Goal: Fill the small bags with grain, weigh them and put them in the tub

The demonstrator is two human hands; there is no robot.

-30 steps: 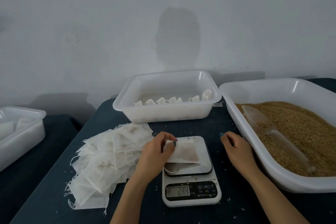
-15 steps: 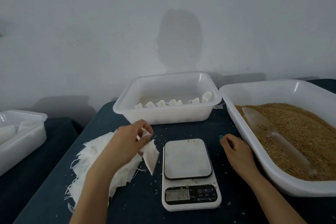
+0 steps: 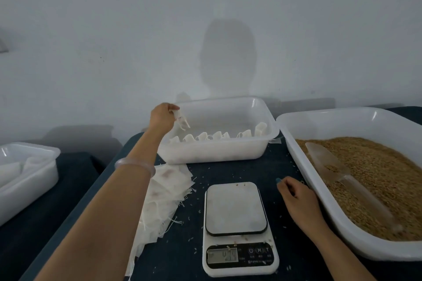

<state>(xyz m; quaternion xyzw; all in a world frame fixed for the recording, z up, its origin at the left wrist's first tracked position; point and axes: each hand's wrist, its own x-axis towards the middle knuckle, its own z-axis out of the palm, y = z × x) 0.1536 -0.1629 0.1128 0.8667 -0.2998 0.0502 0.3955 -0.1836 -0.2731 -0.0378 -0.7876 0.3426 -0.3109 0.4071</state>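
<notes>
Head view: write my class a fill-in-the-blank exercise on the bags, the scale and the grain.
1. With a small bag in the left hand's grip over the tub, the scale carries ____ bags.
2. The scoop lies on the grain, to the scale's ____.
3. The pile of flat bags lies to the scale's ____.
Missing words: no; right; left.

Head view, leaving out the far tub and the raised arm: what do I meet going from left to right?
White side tub → pile of empty bags → scale → right hand, resting on the table → grain tray, with the scoop lying in it.
</notes>
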